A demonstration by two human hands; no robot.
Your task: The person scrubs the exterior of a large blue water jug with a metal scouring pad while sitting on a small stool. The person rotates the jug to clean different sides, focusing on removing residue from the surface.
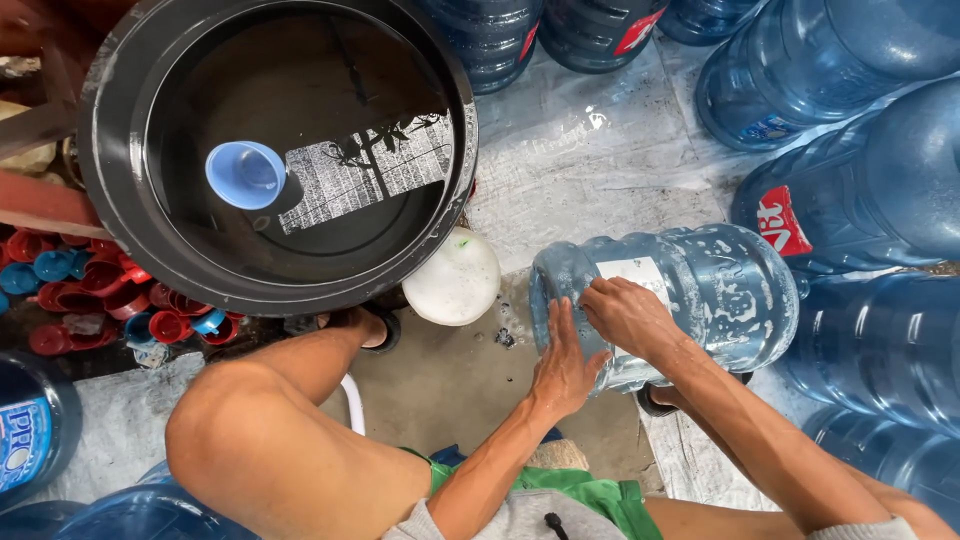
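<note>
Both hands, left hand and right hand, press flat on a soapy jug lying sideways beside a black tub of water.

**Person: Clothing and Visible Parts**

Both forearms are bare to the elbow, without watch, bands or gloves. The left hand and right hand are uncovered. Pale grey sleeve edges show at the near edge. A green garment covers the lap. The legs are bare, and one foot wears a dark sandal.
</note>
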